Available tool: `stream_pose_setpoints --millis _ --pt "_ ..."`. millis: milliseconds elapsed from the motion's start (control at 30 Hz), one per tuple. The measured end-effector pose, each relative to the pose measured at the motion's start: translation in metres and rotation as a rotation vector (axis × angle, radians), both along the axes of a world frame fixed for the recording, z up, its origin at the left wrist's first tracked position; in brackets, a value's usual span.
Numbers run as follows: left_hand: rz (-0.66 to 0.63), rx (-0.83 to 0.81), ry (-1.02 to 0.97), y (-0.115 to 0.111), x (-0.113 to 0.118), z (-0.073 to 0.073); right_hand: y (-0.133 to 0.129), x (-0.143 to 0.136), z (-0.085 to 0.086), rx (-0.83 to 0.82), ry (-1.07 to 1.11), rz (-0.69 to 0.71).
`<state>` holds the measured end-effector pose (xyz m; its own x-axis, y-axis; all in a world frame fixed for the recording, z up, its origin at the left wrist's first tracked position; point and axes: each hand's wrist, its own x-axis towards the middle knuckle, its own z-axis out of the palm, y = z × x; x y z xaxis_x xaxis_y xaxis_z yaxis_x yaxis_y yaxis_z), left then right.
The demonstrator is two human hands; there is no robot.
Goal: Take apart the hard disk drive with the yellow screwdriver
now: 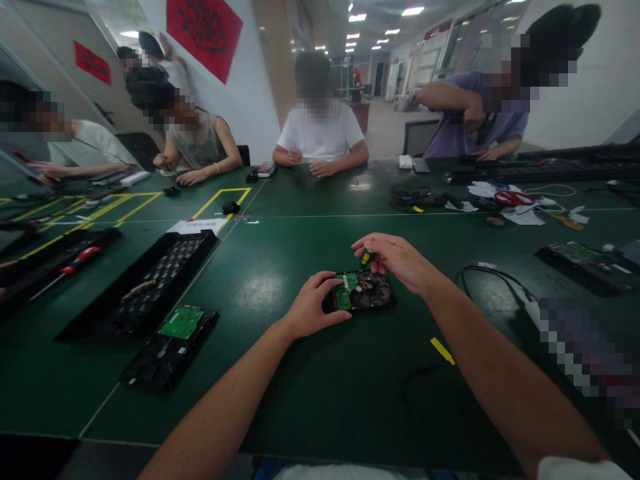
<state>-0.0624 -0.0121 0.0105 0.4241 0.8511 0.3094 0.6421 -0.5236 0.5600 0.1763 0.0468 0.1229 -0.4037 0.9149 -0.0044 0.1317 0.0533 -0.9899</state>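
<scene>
Hard drive [371, 292] in from the table's [300, 393] near edge: my left hand [309, 308] grips it, my right hand [397, 259] a yellow tool [367, 257].

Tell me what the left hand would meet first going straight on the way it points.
Likely the hard drive, whose left end the left hand grips; depth beyond it is hard to judge.
</scene>
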Motion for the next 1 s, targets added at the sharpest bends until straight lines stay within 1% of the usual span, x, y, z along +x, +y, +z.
stream_pose_setpoints --millis 267,533,667,867,1000 --pt "0.001 -0.004 0.007 0.0 0.0 0.0 -0.003 -0.001 0.0 -0.05 0.042 0.067" --pt "-0.003 0.012 -0.001 0.001 0.0 -0.001 -0.008 -0.005 0.001 -0.185 0.164 0.079" --pt "-0.003 0.009 -0.008 0.0 0.001 0.0 -0.008 -0.005 -0.001 -0.22 0.199 0.116" --pt "-0.005 0.0 0.003 0.0 0.001 0.002 -0.006 -0.005 -0.005 -0.178 0.218 0.143" --pt "-0.001 0.005 0.002 0.0 0.001 0.0 -0.001 -0.003 -0.009 -0.056 0.132 0.11"
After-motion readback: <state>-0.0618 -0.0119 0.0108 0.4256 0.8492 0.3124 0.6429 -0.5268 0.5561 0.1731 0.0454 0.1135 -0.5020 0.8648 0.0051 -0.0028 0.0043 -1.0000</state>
